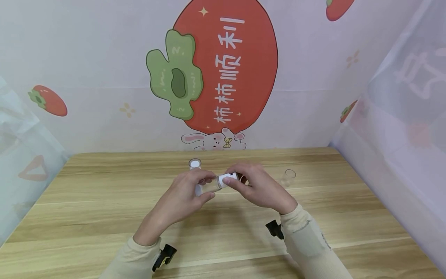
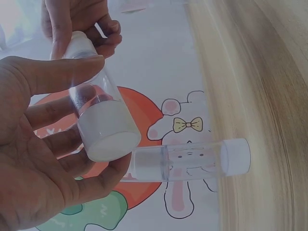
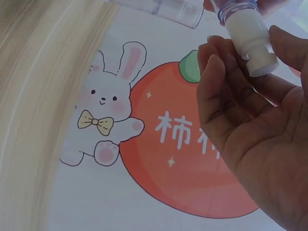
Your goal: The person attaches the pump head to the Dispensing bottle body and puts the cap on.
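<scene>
Two hands on one clear bottle

The left-hand grip [image 1: 185, 193] is curled round a clear bottle [image 2: 107, 124] with a white base, held tilted above the surface [image 1: 87, 205], toward its back edge. The right-hand grip [image 1: 258, 188] pinches the bottle's white top [image 3: 248, 31]; whether that is fully seated cannot be told. Just beyond the left fingers, a second bottle [image 1: 195, 164] stands near the back edge. A clear cap [image 1: 287, 179] sits right of the right hand, nearer the right edge.

Hands [image 1: 186, 192] [image 1: 258, 186] on clear bottle [image 1: 213, 186]; second bottle [image 1: 195, 164] behind
</scene>
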`<state>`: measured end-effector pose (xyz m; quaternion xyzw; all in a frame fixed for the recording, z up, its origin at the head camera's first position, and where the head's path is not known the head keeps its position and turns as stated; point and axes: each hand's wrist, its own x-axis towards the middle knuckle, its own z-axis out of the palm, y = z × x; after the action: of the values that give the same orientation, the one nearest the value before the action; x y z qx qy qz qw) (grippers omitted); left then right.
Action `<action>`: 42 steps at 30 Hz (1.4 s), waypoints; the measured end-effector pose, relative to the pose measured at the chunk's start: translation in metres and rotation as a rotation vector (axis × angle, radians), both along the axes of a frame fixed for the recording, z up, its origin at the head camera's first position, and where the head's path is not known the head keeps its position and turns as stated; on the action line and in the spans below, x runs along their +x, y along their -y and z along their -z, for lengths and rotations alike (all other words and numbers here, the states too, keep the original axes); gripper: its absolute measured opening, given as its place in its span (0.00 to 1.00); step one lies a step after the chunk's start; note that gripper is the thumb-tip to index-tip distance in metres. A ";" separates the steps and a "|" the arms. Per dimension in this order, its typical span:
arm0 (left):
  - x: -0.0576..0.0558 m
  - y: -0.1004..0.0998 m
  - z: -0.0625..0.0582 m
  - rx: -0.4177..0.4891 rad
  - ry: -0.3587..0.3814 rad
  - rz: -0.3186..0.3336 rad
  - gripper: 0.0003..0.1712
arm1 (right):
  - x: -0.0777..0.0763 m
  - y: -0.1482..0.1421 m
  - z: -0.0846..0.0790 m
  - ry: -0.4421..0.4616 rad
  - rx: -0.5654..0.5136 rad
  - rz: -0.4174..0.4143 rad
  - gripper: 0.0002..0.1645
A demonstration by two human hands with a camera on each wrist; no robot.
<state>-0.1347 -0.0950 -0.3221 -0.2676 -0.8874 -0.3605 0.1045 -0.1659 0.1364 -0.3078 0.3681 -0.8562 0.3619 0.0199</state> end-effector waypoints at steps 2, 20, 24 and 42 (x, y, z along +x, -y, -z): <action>0.000 0.000 0.000 0.001 -0.007 0.002 0.20 | 0.000 0.000 0.000 0.005 0.014 0.022 0.08; 0.001 -0.002 0.000 0.004 -0.004 0.008 0.19 | 0.002 -0.001 0.000 0.042 0.072 0.112 0.16; 0.001 -0.002 -0.001 0.003 0.010 0.003 0.19 | 0.002 -0.004 -0.003 0.047 0.032 0.079 0.13; -0.002 0.002 -0.002 0.001 0.014 0.004 0.19 | -0.003 -0.008 -0.001 -0.134 -0.059 -0.070 0.25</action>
<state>-0.1363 -0.0970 -0.3205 -0.2667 -0.8874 -0.3631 0.0979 -0.1684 0.1444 -0.3070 0.4203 -0.8285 0.3622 0.0753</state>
